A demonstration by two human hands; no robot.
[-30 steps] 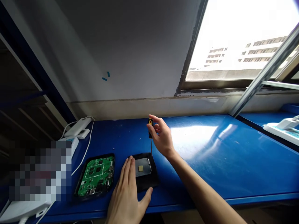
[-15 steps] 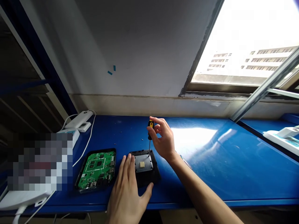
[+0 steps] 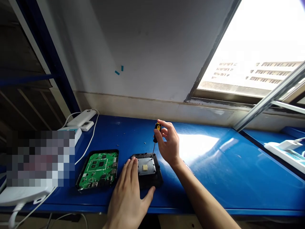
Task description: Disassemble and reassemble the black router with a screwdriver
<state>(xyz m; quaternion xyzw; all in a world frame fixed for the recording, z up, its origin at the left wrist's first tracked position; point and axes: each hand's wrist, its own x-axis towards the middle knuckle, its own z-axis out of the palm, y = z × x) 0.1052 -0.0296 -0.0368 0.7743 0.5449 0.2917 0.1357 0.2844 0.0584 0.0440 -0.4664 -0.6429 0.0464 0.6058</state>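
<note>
My right hand is closed round the black and yellow handle of a screwdriver. Its shaft slants down a little, and the tip meets the far right corner of a grey metal plate. That plate, with a beige square pad on it, lies in a black plastic cover. Holding the cover from the near left is my left hand, with long fingers along its left side and the thumb at its near right edge. Part of the cover is hidden under this hand.
Left of the cover, a green circuit board sits in a black housing. Small screws lie on the blue table. White power strips and cables line the left side; another power strip is far right, beyond a metal post.
The screwdriver handle leans further to the right, along with my right hand, while its tip stays at the same corner. My left hand keeps its place on the cover. The view has tilted slightly.
</note>
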